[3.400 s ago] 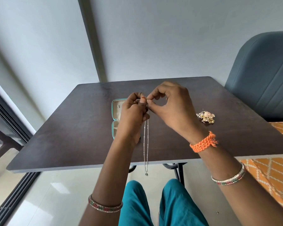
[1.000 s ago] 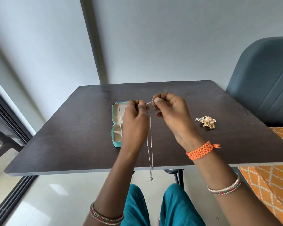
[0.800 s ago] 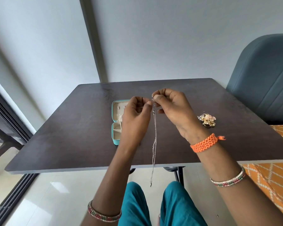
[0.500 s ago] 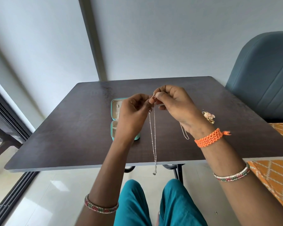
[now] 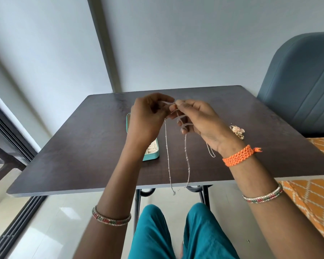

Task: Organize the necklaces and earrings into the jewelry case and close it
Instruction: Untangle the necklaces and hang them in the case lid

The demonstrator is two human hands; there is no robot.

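This looks like a room in a home. A small dark wood-grain table [image 5: 82, 146] on thin black metal legs stands against a plain pale wall [image 5: 195, 43]. A padded grey-blue chair [image 5: 297, 86] sits by the tabletop's far right corner. An orange cloth with a white lattice pattern [image 5: 310, 199] lies beside its right edge. Glossy pale floor tiles [image 5: 54, 221] run to a dark sliding-door frame [image 5: 11, 139] on the left.

My dark wooden table [image 5: 79, 146] in front of me, teal jewelry case [image 5: 151, 153] lying open left of centre, partly behind my arm, gold earrings [image 5: 237, 131] heaped at right
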